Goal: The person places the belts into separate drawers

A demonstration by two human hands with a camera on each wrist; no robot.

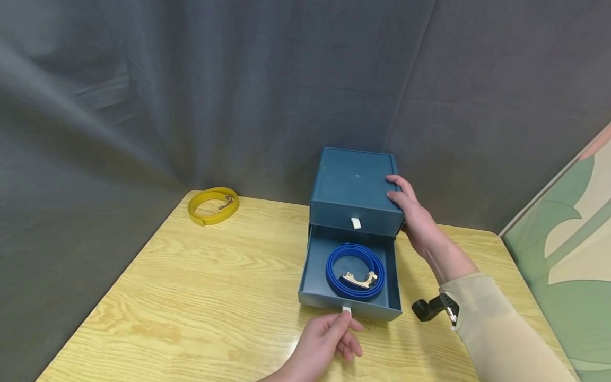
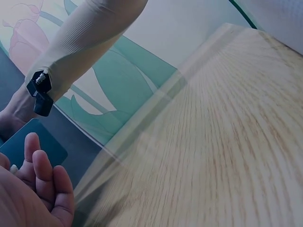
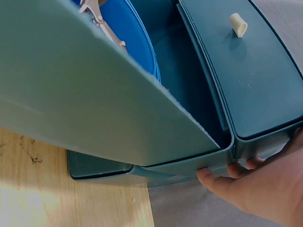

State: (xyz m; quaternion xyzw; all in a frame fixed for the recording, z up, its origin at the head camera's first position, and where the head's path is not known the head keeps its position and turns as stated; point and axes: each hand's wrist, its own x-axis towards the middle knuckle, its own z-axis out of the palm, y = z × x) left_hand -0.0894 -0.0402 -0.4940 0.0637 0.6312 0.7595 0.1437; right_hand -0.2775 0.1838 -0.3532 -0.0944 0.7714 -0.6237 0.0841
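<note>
A dark blue drawer box (image 1: 354, 178) stands at the back of the table, and one drawer (image 1: 315, 270) is pulled out below the closed top one. Inside it lies a coiled blue belt (image 1: 334, 276) with a gold-coloured buckle. At the drawer's front, my left hand (image 1: 324, 339) pinches the small white pull tab (image 1: 346, 309) between thumb and finger. My right hand (image 1: 420, 220) holds the box by its right side, with digits over the top edge and others against the side wall (image 3: 189, 164). The left wrist view mostly hides the tab behind the left hand.
A coiled yellow belt (image 1: 213, 206) lies at the table's far left corner. Behind the wooden table (image 1: 215, 297) hangs a grey curtain (image 1: 267, 95). A panel with a leaf pattern (image 1: 577, 265) borders the right side. The right wrist carries a black strap device (image 1: 436, 306).
</note>
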